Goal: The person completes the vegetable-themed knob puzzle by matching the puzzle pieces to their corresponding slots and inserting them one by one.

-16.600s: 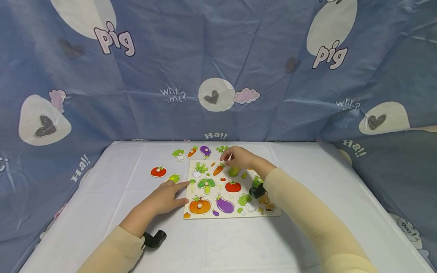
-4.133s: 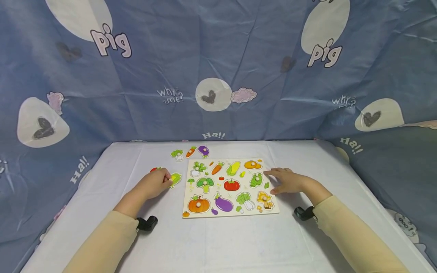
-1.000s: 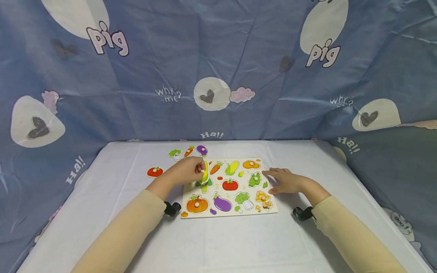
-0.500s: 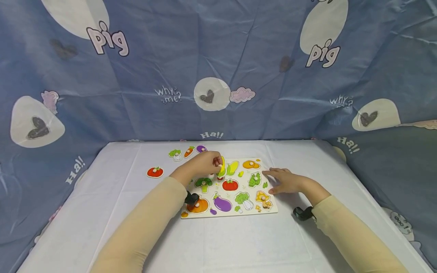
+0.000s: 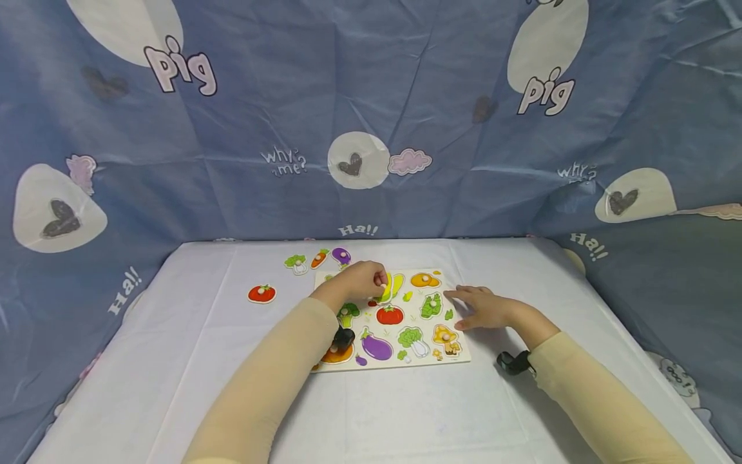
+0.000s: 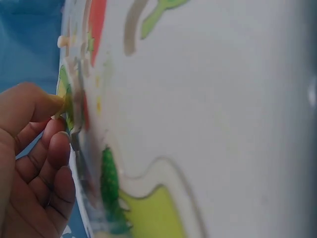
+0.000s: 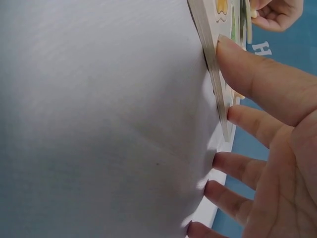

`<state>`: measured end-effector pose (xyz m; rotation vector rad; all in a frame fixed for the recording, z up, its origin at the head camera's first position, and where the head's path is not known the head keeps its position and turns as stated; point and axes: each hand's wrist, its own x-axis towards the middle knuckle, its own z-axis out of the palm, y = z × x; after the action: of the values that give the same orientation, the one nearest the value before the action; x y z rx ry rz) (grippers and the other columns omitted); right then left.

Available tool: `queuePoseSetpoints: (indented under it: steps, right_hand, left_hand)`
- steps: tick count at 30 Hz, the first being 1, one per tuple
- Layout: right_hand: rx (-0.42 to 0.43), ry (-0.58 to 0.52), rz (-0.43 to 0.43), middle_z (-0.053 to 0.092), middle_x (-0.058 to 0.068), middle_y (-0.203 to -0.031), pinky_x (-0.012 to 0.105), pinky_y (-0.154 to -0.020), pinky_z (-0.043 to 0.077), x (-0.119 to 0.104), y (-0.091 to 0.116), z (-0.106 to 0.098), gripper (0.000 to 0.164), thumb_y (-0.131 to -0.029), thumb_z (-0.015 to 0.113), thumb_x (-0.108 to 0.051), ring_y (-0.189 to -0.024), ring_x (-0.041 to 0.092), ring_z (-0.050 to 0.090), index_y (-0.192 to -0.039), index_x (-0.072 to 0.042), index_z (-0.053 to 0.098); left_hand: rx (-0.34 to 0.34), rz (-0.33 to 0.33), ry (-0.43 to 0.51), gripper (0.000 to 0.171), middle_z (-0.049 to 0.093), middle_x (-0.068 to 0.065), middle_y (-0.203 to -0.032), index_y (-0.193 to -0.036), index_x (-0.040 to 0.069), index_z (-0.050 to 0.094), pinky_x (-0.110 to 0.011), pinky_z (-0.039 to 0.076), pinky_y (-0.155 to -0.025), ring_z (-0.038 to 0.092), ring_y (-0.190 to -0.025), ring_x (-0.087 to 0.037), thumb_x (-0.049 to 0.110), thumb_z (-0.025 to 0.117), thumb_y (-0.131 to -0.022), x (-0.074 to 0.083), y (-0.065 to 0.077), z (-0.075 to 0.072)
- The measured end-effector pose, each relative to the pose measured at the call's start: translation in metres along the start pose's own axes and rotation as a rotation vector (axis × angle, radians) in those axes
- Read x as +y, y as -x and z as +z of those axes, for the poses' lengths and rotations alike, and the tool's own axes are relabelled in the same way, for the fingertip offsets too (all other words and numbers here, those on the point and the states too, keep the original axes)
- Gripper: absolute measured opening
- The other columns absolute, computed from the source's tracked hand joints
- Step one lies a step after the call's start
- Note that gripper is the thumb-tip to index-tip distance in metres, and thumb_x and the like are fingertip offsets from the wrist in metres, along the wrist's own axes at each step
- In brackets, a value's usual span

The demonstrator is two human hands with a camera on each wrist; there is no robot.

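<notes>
My left hand (image 5: 365,280) is over the upper middle of a wooden vegetable puzzle board (image 5: 410,312). It pinches a corn puzzle piece (image 5: 385,290) by its small knob, overlapping the corn-shaped recess (image 5: 398,283) from the left. The left wrist view has the piece (image 6: 68,111) tilted at the thumb and fingertips, close to the board. My right hand (image 5: 484,308) lies at the board's right edge with fingers spread. In the right wrist view its thumb (image 7: 247,69) rests on the board's edge, while the lower fingertips reach the white cloth.
Loose knobbed pieces lie on the white table: a tomato (image 5: 262,294) to the left, and a bok choy (image 5: 297,264), a carrot (image 5: 319,259) and an eggplant (image 5: 341,256) behind the board. A blue patterned curtain (image 5: 290,200) hangs behind.
My left hand has picked up the corn piece from left of the board and carried it rightward over it. My right hand went from above the board to its right edge, then stayed.
</notes>
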<state>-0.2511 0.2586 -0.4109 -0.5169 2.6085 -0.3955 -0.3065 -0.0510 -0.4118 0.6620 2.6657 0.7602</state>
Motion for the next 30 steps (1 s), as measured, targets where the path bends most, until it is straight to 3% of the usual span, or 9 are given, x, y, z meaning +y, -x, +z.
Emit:
queuePoseSetpoints:
  steps: [11,21,30]
  right_hand:
    - [0.003,0.001,-0.009,0.019,0.025,-0.163,0.073,-0.111,0.02,-0.002,0.001,0.0,0.082,-0.088,0.072,-0.042,-0.147,0.053,0.016,-0.156,-0.018,0.033]
    - [0.003,-0.003,0.007,0.019,0.022,-0.164,0.073,-0.111,0.02,0.001,-0.002,0.001,0.082,-0.088,0.072,-0.044,-0.148,0.052,0.015,-0.156,-0.021,0.032]
    - [0.002,-0.002,0.006,0.018,0.022,-0.164,0.073,-0.111,0.02,0.003,-0.003,0.002,0.083,-0.088,0.072,-0.045,-0.147,0.052,0.014,-0.156,-0.021,0.032]
  left_hand:
    - [0.009,-0.043,0.064,0.005,0.055,0.001,-0.085,-0.096,0.013,0.063,-0.023,0.044,-0.066,0.051,-0.073,-0.013,0.013,0.065,-0.092,0.0,-0.008,0.01]
    - [0.033,0.009,-0.008,0.006,0.055,0.001,-0.084,-0.097,0.012,0.063,-0.024,0.043,-0.069,0.051,-0.076,-0.013,0.012,0.065,-0.091,0.005,-0.016,0.015]
    - [0.024,-0.005,0.031,0.012,0.061,-0.003,-0.094,-0.103,0.01,0.065,-0.026,0.045,-0.074,0.052,-0.082,-0.014,0.009,0.064,-0.092,0.01,-0.016,0.014]
